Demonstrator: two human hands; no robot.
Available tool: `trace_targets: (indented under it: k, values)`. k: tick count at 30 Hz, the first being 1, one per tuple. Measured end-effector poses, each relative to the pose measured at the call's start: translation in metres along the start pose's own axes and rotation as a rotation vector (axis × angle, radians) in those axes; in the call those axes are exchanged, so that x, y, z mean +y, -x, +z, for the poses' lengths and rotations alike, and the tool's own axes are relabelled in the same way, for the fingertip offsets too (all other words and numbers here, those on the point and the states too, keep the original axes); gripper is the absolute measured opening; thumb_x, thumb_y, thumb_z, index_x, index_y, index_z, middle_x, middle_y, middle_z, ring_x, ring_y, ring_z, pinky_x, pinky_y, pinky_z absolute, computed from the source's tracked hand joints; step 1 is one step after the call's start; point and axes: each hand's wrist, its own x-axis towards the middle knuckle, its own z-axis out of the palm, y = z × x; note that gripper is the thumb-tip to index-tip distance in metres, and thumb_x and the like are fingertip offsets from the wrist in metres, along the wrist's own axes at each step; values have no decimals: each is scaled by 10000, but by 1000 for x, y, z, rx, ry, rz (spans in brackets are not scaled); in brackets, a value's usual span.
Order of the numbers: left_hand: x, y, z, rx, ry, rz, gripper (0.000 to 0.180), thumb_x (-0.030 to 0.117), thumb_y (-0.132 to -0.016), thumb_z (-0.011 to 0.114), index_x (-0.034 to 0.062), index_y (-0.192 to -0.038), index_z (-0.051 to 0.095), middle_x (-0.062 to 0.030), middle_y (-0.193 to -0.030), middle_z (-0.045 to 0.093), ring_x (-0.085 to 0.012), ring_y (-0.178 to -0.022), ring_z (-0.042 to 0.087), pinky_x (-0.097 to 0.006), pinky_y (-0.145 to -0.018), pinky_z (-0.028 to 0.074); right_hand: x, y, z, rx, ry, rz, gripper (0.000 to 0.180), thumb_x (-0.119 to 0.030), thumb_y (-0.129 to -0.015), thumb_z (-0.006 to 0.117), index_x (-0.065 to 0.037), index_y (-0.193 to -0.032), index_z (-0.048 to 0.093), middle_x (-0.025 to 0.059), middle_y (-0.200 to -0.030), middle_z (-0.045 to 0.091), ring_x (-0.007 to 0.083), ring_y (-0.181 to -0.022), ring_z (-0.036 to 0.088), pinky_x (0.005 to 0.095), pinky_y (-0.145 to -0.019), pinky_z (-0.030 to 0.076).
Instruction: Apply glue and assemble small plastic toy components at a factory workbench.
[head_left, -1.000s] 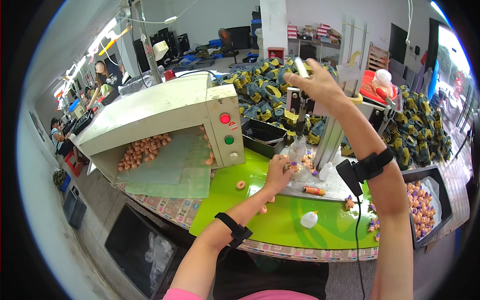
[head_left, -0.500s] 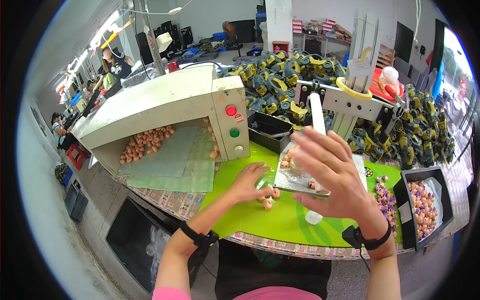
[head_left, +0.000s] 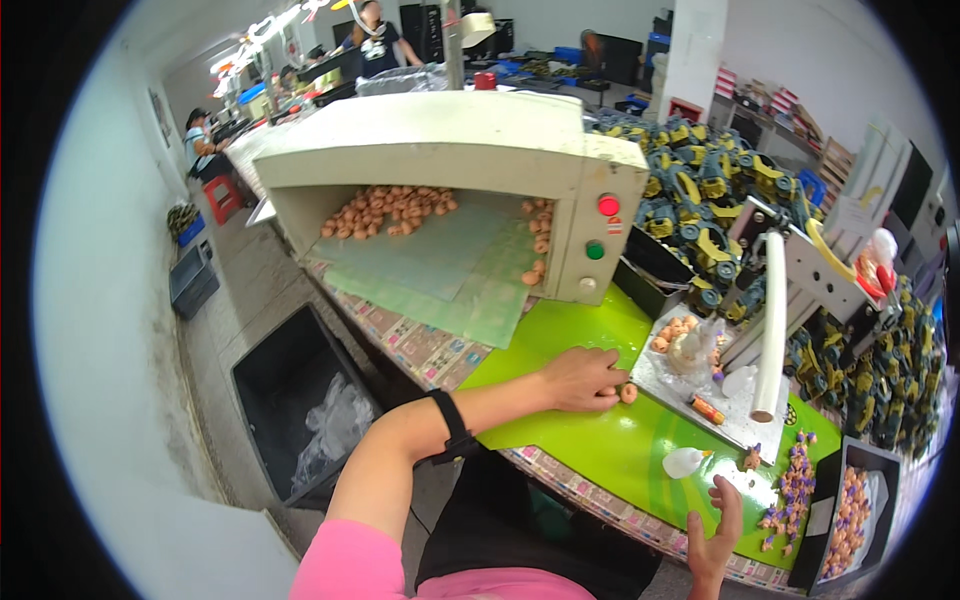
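Small orange-pink moulded pieces (head_left: 628,393) lie on the green surface (head_left: 600,450) at the left hand's (head_left: 583,379) curled fingertips. Gather them with fingers cupped, sliding, not pinching. Right hand (head_left: 718,535) hangs open, empty, at the near edge.

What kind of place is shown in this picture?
Probably a small toy factory or assembly workshop. A cream conveyor machine carries small orange parts, many yellow and dark toy vehicles are piled behind the green worktable, and the left hand rests by loose orange pieces.
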Motion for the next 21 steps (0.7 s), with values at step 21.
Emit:
trace_targets:
  k: [21]
  values:
    - [31, 57, -5, 553, 2509, -887, 333, 156, -894, 552, 30, -1199, 507, -87, -994, 534, -139, -763, 544, -229, -566, 443, 40, 12, 28, 36, -168, 46, 415, 6, -814, 572, 15, -1227, 531, 109, -1192, 535, 163, -924, 544, 285, -775, 455]
